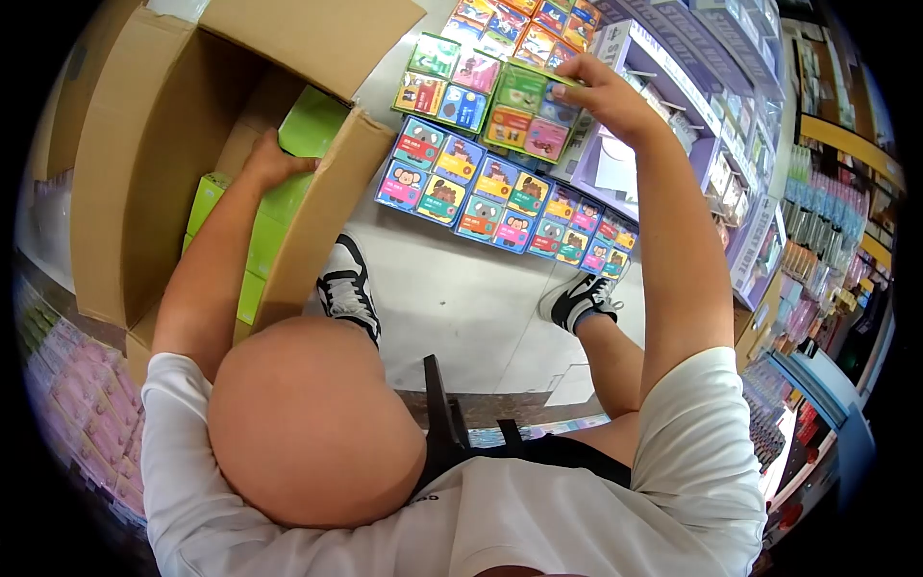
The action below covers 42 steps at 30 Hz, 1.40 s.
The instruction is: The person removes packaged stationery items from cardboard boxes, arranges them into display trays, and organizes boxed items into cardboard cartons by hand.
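My left hand (272,165) reaches into a large open cardboard box (159,125). Its thumb and fingers grip a bright green box (312,130), whose far side is hidden. More green boxes (258,252) lie below it in the carton. On the right, my right hand (601,91) pinches the edge of a green-edged pack of small picture boxes (529,115). That pack is over a row of blue-edged packs (457,183) with animal pictures. A similar green-edged pack (447,82) lies just left of it.
Orange-edged packs (524,27) are at the back. A purple display carton (663,82) stands to the right, before shelves of stationery (827,207). My shoes (348,287) are on the pale floor (447,298). Pink packages (82,394) line the left side.
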Each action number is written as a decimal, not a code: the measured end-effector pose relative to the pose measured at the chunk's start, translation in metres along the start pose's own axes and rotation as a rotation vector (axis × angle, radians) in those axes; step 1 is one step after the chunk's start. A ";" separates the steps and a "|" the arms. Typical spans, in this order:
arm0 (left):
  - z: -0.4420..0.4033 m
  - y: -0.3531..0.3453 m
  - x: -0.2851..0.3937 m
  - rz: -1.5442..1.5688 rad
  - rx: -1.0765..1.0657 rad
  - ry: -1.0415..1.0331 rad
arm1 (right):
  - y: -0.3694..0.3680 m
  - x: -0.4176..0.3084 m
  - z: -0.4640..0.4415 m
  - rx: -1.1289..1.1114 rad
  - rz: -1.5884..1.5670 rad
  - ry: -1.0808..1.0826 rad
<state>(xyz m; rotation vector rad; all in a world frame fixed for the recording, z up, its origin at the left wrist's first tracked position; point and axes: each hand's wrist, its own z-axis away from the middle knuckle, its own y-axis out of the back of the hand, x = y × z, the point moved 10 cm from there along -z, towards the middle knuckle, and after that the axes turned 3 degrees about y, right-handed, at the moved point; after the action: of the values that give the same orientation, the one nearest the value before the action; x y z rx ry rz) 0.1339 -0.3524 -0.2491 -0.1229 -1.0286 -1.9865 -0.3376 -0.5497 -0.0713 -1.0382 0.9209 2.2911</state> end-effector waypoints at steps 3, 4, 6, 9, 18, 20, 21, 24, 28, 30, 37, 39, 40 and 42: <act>0.009 0.004 0.011 -0.055 0.023 0.001 | -0.008 0.006 -0.013 0.013 0.352 -0.081; 0.012 0.006 0.014 -0.058 0.035 -0.010 | -0.008 0.009 -0.019 0.028 0.469 -0.085; 0.014 0.008 0.019 -0.020 0.010 -0.010 | -0.015 0.006 -0.032 -0.053 0.648 -0.174; 0.019 0.006 0.021 0.068 -0.090 0.023 | -0.028 -0.017 -0.051 -0.154 0.892 -0.330; 0.011 0.005 0.019 0.169 -0.153 -0.001 | -0.121 -0.074 -0.069 0.163 0.652 0.057; -0.004 -0.003 0.000 0.246 -0.174 0.035 | -0.115 -0.072 -0.068 0.145 0.678 -0.032; -0.004 -0.002 0.000 0.283 -0.176 0.046 | -0.111 -0.068 -0.068 0.104 0.689 -0.082; -0.003 -0.002 -0.003 0.368 -0.181 0.066 | -0.107 -0.073 -0.071 0.047 0.762 -0.087; -0.006 -0.001 -0.004 0.377 -0.193 0.094 | -0.142 -0.102 -0.074 0.052 0.764 0.358; -0.003 0.000 -0.005 0.374 -0.206 0.102 | -0.157 -0.099 -0.071 -0.011 0.800 0.260; -0.005 -0.004 -0.009 0.510 -0.232 0.105 | -0.130 -0.103 -0.082 0.299 0.804 0.207; 0.005 -0.002 0.003 0.557 -0.289 0.136 | -0.115 -0.104 -0.094 0.343 0.723 0.050; 0.006 -0.001 0.005 0.554 -0.316 0.144 | -0.108 -0.100 -0.102 0.366 0.681 -0.028; 0.008 0.000 0.006 0.555 -0.342 0.139 | -0.093 -0.081 -0.122 0.367 0.632 -0.156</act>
<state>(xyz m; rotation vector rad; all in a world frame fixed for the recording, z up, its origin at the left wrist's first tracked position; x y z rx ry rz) 0.1280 -0.3506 -0.2415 -0.4048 -0.4852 -1.6102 -0.1712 -0.5866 -0.1033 -0.4364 1.7047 2.4820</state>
